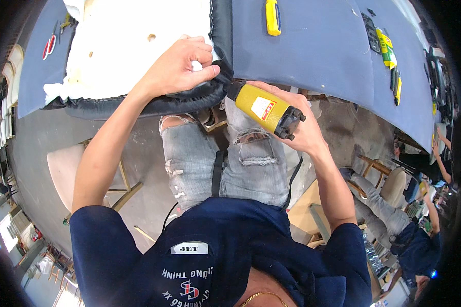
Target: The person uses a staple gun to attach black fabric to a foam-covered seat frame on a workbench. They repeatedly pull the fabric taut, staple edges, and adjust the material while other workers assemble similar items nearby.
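Note:
A padded panel lies at the table's near edge, with a white face (123, 51) and a black leather-like cover (148, 108) gathered along its rim. At its near right corner, my left hand (182, 64) is closed on the black cover, fingers curled and thumb pressing the folds. A bit of white material shows between thumb and fingers. Just right of that corner, my right hand (310, 125) grips a yellow and black staple gun (258, 107). The gun's black nose is close to the cover's edge; whether it touches, I cannot tell.
The table (312, 46) has a blue-grey top. A yellow utility knife (273, 18) lies beyond the gun, red-handled scissors (49, 46) at far left. A yellow-green packet (386, 48) and another yellow cutter (397, 91) are at right. Another person (412, 240) works at lower right.

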`<control>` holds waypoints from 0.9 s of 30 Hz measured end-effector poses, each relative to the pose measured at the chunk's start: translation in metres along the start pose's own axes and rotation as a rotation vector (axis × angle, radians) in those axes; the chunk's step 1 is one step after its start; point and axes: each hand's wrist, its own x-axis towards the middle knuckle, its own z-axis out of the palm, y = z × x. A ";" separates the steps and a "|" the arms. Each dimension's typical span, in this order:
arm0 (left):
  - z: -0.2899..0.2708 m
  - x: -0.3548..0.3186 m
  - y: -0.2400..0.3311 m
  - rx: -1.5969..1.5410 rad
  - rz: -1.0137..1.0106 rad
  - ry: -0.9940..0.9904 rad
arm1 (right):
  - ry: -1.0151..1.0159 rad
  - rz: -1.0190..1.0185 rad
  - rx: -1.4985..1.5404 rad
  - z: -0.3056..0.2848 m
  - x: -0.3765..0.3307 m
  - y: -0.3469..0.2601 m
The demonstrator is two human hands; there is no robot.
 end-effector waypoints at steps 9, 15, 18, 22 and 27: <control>0.006 -0.005 0.004 0.069 0.008 -0.003 | -0.119 -0.042 0.035 -0.008 0.028 -0.001; 0.012 -0.005 0.008 -0.042 -0.070 0.130 | -0.201 -0.088 -0.192 -0.024 0.044 -0.003; 0.013 -0.008 0.006 -0.121 -0.229 0.221 | -0.198 -0.112 -0.118 -0.026 0.045 0.005; 0.004 -0.003 0.007 -0.094 -0.332 0.247 | -0.008 -0.206 0.013 -0.006 0.015 0.010; -0.009 0.016 0.016 0.272 -0.232 -0.018 | 0.104 -0.112 -0.062 -0.009 -0.023 0.009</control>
